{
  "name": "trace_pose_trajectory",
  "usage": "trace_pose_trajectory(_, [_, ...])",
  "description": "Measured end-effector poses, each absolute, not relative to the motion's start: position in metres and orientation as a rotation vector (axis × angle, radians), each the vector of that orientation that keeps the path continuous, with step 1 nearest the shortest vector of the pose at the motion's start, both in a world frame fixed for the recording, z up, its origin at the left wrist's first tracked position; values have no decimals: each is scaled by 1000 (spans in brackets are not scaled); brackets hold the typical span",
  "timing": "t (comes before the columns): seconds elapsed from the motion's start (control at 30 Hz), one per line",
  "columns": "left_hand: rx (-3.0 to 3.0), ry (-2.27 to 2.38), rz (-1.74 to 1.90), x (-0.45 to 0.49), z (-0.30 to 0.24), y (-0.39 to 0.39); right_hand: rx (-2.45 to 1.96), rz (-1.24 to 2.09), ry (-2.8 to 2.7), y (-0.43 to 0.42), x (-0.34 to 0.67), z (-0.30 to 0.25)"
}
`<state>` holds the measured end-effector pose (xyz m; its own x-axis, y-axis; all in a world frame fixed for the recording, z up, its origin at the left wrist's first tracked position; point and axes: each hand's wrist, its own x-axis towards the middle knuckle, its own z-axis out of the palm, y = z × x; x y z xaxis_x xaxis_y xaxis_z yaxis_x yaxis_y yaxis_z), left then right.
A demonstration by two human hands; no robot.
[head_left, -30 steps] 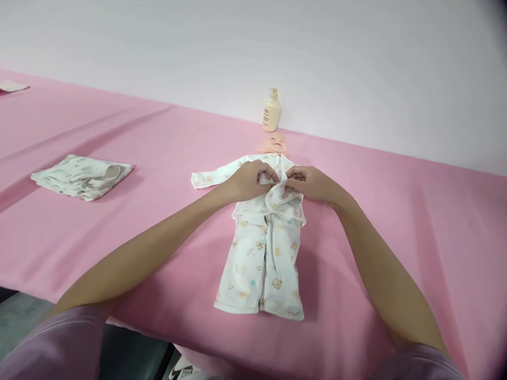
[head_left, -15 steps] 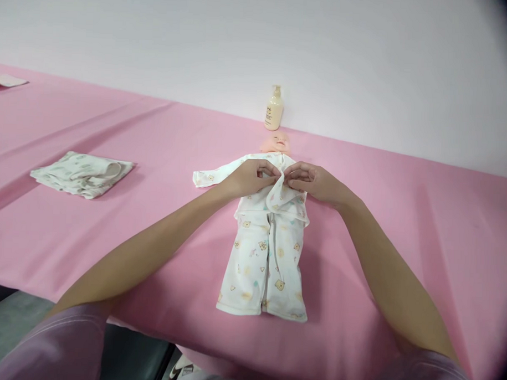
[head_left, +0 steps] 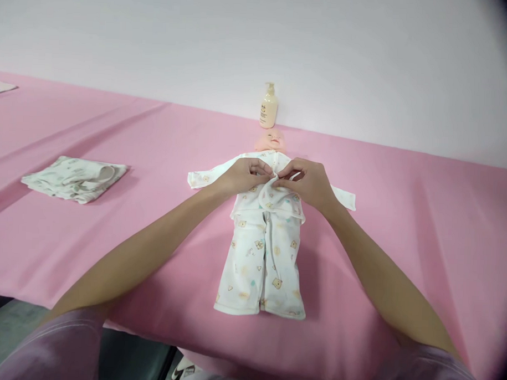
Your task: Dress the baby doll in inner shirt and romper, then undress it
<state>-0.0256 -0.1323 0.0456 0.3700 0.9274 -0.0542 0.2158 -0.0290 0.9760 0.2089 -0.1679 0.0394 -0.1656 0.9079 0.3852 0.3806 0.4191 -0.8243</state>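
A baby doll (head_left: 273,139) lies on its back, its head toward the wall. It wears a white long-sleeved baby shirt (head_left: 247,201) with small printed animals and matching trousers (head_left: 259,262). My left hand (head_left: 246,176) pinches the shirt's front edge at the chest. Opposite it, my right hand (head_left: 306,182) pinches the same front opening, the fingertips of both hands almost meeting. Below the fingers the loose front flap hangs folded over. Whatever fastener lies between the fingertips is hidden.
A cream pump bottle (head_left: 268,108) stands against the wall behind the doll's head. Folded white printed cloth (head_left: 77,178) rests to the left on the pink table cover (head_left: 163,153). At the far left edge lies another pale flat item (head_left: 1,86). A dark seat (head_left: 133,357) shows below.
My right hand has turned and shifted slightly left over the shirt front, so the doll's right-side sleeve now shows beyond it. The view has shifted a little. Both hands still pinch the shirt.
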Motion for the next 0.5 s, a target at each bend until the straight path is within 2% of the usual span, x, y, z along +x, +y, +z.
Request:
trace_pose_trajectory(0.13, [1491, 1067, 802, -26, 46, -131, -1155, 745, -1704, -170, 205, 39])
trace_pose_trajectory(0.37, [1371, 999, 755, -30, 53, -128, -1170, 1013, -1773, -174, 223, 55])
trace_pose_trajectory(0.5, [1379, 1018, 766, -30, 53, -129, -1174, 1004, -1711, -172, 223, 51])
